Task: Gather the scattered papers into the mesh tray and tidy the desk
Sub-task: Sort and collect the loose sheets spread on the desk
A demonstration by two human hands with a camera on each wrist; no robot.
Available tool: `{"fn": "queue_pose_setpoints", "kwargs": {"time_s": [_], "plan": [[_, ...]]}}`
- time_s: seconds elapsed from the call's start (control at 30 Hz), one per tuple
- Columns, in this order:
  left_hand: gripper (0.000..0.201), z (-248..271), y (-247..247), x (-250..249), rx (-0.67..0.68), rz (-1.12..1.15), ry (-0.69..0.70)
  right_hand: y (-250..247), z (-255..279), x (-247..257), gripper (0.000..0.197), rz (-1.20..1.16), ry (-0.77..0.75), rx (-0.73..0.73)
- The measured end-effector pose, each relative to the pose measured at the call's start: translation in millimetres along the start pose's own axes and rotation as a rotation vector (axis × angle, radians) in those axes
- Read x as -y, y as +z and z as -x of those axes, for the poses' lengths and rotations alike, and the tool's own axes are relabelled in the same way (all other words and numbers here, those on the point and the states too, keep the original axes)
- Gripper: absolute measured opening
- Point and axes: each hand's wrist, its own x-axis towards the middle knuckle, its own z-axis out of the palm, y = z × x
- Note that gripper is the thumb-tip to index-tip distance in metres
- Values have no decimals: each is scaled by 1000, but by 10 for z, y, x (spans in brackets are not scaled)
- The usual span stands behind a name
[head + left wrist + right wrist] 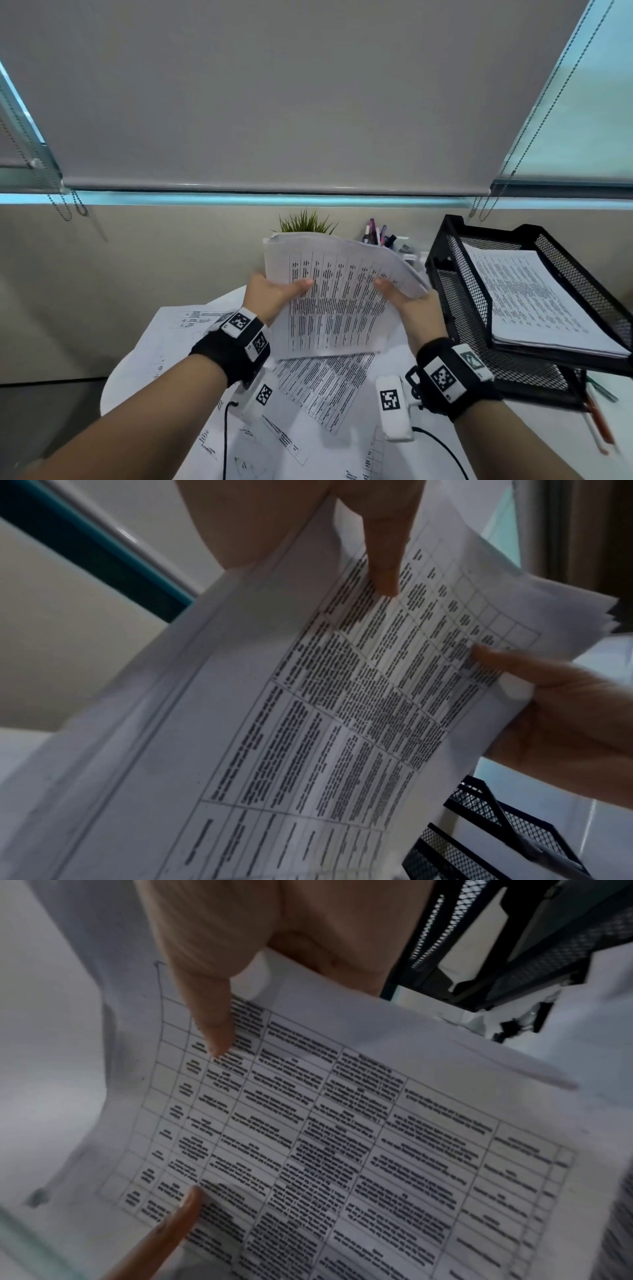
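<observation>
1. Nearest you, loose printed sheets [318, 390] lie spread flat over the white desk [113, 380], under and between your forearms.
2. Just above them, your left hand [270, 298] grasps the left edge of a stack of papers [339, 294], its thumb pressed on the printed top page; the wrist view shows that thumb lying over the table of text.
3. Your right hand [407, 301] grasps the stack's right edge the same way, thumb on top and fingers behind the sheets. The stack is lifted off the desk, tilted up toward you, with its far top corner curling over to the right.
4. To the right, near your right wrist, stands the black mesh tray [455, 294], with a pile of printed pages [534, 298] already lying in its upper tier.
5. Orange pens [597, 421] lie on the desk beside the tray's near corner.
6. Farther back, behind the held stack, a green plant [305, 222] and a pen holder [380, 236] stand by the wall.
7. Farthest off hangs a grey roller blind [274, 96].
</observation>
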Motion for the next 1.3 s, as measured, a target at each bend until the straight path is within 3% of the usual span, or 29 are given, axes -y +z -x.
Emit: {"fn": "queue_pose_setpoints", "kwargs": {"time_s": [0.07, 0.23, 0.37, 0.43, 0.57, 0.7, 0.9, 1.1, 1.3], "plan": [[25, 6, 0, -6, -9, -16, 32, -15, 4, 23, 27, 8, -17, 1], [27, 100, -19, 189, -20, -34, -46, -40, 72, -104, 19, 14, 71, 54], [27, 145, -13, 281, -49, 16, -99, -16, 74, -159, 31, 17, 144, 83], [25, 151, 9, 256, -71, 39, -79, -9, 75, -147, 21, 26, 131, 82], [26, 122, 64, 213, -133, 77, 1, -6, 55, -131, 25, -15, 70, 50], [29, 196, 99, 347, -103, 65, -55, 30, 97, -323, 26, 40, 166, 5], [28, 125, 4, 361, -88, 41, -53, -16, 37, -314, 23, 5, 165, -40], [34, 157, -30, 682, -15, -3, -173, 12, 175, -599, 20, 79, 310, -9], [25, 108, -36, 740, -7, -52, -147, -1, 169, -642, 19, 67, 337, -13]]}}
